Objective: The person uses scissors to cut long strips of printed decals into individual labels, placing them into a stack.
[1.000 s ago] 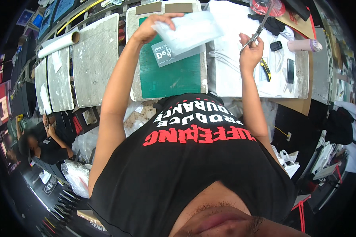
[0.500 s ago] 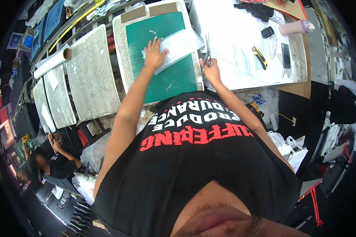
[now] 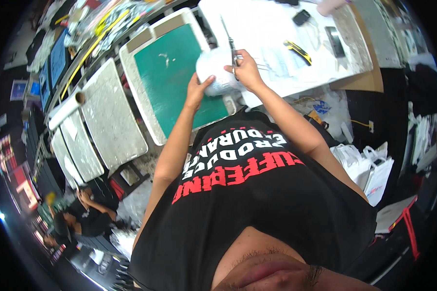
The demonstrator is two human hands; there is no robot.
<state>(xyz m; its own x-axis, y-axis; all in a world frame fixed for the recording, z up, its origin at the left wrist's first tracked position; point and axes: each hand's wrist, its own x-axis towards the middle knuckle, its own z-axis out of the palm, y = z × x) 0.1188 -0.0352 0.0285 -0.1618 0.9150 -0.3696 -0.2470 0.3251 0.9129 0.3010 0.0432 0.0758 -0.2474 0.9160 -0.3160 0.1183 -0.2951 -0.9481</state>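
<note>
My left hand (image 3: 199, 91) grips the near left edge of several thin white sheets (image 3: 213, 65), with the thumb on top. The sheets are bent and somewhat blurred, lifted over the right side of a green cutting mat (image 3: 167, 77). Closed around the handles of a pair of scissors (image 3: 231, 43) is my right hand (image 3: 245, 71), at the right edge of the sheets. The blades point away from me, toward the far side. Whether the right fingers also pinch the sheets, I cannot tell.
To the right a white-covered table (image 3: 277, 29) bears a yellow and black utility knife (image 3: 297, 52), a phone (image 3: 334, 41) and a small black case (image 3: 301, 17). Grey boards (image 3: 112, 109) and a white roll (image 3: 65, 111) lie left. Another person (image 3: 90, 216) sits at lower left.
My left hand has gone from lying flat on the sheets to gripping their edge. The sheets have come up off the mat and bent. The right hand has brought the scissors against them.
</note>
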